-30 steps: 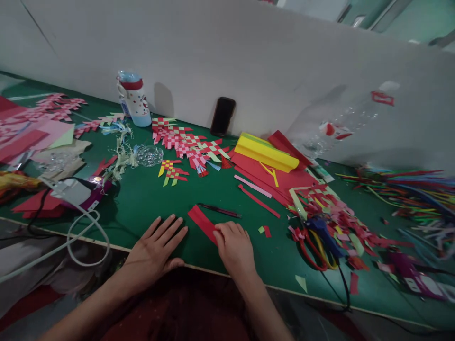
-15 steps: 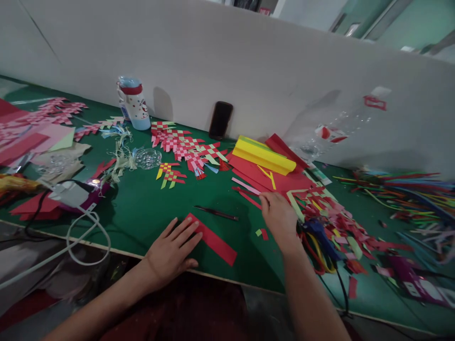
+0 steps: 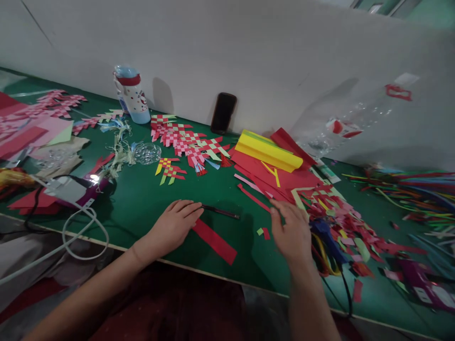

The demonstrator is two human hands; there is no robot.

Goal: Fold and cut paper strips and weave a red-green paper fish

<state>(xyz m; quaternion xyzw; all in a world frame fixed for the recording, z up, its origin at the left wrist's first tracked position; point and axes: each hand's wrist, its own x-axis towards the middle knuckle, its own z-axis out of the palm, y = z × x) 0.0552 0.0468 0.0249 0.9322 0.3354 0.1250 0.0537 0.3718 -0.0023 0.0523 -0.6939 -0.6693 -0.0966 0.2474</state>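
My left hand (image 3: pixel 176 225) has its fingers bent together round the near end of dark tweezers (image 3: pixel 222 211); its thumb is hidden. Just below those fingers a red paper strip (image 3: pixel 216 241) lies slanting on the table, its upper end partly covered by the hand. My right hand (image 3: pixel 291 229) rests over the table with thumb and fingers apart. Its fingertips are close to a thin red strip (image 3: pixel 254 198) and a pink strip (image 3: pixel 249 182). A small red and green paper scrap (image 3: pixel 265 232) lies left of the right wrist.
Woven paper pieces (image 3: pixel 186 142), a flask (image 3: pixel 133 97) and a phone (image 3: pixel 223 112) stand or lie towards the wall. Yellow paper (image 3: pixel 266 150) tops red sheets. On the right are scissors (image 3: pixel 325 241), paper scraps and a clear bottle (image 3: pixel 343 128); a cable (image 3: pixel 94 222) lies left.
My left hand has moved off the red strip, upward to the tweezers, and its spread fingers have come together. My right hand has loosened from its pinch by the thin strips. The view has shifted slightly.
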